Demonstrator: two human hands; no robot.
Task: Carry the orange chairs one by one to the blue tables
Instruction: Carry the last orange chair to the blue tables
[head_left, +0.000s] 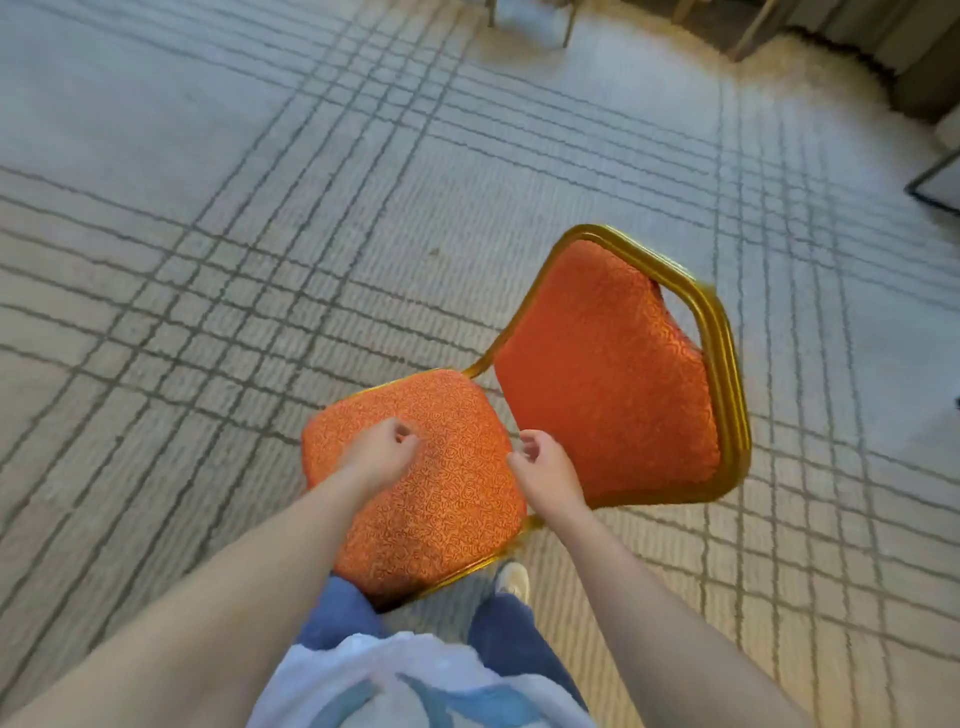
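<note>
The left hand (382, 452) hovers over the padded seat (447, 509) of the orange patterned-fabric chair (571, 364) with a gold metal frame. Its fingers are curled loosely and it holds nothing. Whether the knuckles brush the fabric I cannot tell. The right hand (545, 467) hangs just beside it, over the gap between the seat and the backrest (623, 415), its fingers likewise half-curled and gripping nothing.

The chair is right in front of the person's legs on the grey carpeted floor (208, 234) with dark grid lines, well apart from the floor's far edge, where pale furniture legs (569, 26) show. Its own legs are hidden under the seat. No blue table is in view.

This looks like the take-hold step for this chair, though it could equally be a set-down. A lift would call for the left hand on the seat's front rim and the right hand on the gold frame of the backrest, then raising the chair level before walking.
</note>
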